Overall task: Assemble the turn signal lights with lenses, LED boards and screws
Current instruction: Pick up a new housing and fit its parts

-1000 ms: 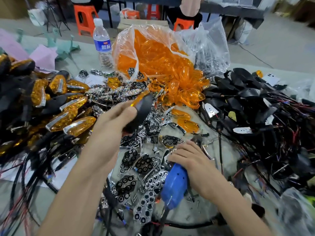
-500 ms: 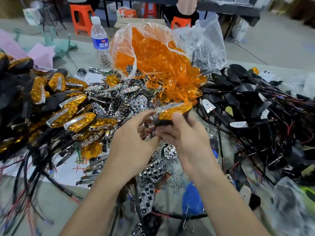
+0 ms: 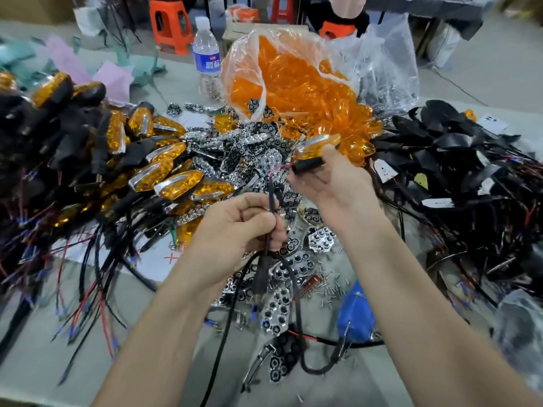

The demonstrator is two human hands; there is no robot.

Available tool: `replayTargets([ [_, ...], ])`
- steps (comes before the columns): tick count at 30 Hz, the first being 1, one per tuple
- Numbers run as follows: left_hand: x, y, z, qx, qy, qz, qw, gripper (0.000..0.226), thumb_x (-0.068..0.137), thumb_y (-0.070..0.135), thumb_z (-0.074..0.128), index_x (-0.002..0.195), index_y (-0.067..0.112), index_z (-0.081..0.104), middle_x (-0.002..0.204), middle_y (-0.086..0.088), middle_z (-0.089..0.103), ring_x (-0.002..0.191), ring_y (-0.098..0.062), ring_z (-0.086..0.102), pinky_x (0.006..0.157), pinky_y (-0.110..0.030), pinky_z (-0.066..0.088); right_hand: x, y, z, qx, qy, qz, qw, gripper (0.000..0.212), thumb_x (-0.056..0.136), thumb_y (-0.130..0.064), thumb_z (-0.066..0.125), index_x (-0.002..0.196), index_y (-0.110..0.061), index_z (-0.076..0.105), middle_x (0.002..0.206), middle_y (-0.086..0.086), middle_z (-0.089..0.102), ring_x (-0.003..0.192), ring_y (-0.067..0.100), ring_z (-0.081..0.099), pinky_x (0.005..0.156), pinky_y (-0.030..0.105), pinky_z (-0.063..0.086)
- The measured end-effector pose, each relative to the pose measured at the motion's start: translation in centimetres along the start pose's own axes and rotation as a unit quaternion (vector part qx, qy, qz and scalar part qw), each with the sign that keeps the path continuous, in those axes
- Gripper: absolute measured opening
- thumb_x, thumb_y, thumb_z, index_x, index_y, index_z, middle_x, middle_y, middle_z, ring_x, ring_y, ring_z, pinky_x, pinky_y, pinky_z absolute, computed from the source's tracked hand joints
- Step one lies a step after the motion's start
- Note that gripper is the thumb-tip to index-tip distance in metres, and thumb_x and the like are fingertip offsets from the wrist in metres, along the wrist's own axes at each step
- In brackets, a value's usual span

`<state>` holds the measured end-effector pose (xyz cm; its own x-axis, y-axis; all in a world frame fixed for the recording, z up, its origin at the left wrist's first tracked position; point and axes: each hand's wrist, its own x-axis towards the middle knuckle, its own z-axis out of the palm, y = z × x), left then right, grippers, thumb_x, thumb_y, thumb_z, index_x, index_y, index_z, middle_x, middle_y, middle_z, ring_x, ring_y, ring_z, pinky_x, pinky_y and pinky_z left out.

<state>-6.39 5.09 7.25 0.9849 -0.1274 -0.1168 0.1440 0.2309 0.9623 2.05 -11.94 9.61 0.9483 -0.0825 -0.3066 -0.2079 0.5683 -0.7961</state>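
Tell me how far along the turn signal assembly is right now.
Done: a pile of finished lights lies at the left. In hand: the right hand holds an assembled light while the left hand grips its cable. Left: many black housings at the right, a bag of orange lenses, chrome boards and loose screws wait. Plenty remains, I'd judge.
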Motion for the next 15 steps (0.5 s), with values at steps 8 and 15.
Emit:
replayTargets([
  [8,0.5,1.1,0.1,-0.132,0.113,-0.088,0.981,0.023,0.099,-0.009,0.053,0.114,0.001,0.067,0.066,-0.007,0.067,0.049,-0.01,0.057,0.043,-0.017,0.046,-4.8,2.8,-0.3,-0.317,-0.225,0.086,0.917,0.02,0.104,-0.036,0.059,0.101,-0.021,0.072,0.096,0.005,0.077,0.084,0.027,0.075,0.075,0.041,0.064],
  [15,0.5,1.7,-2.0,0.059,0.051,-0.031,0.996,0.035,0.098,-0.004,0.057,0.11,0.021,0.079,0.063,-0.004,0.059,0.047,-0.01,0.042,0.041,-0.016,0.035,-5.8,5.3,0.8,-0.212,-0.209,0.103,0.949,0.037,0.104,-0.045,0.054,0.099,-0.011,0.069,0.081,0.006,0.075,0.077,0.025,0.075,0.069,0.037,0.061],
])
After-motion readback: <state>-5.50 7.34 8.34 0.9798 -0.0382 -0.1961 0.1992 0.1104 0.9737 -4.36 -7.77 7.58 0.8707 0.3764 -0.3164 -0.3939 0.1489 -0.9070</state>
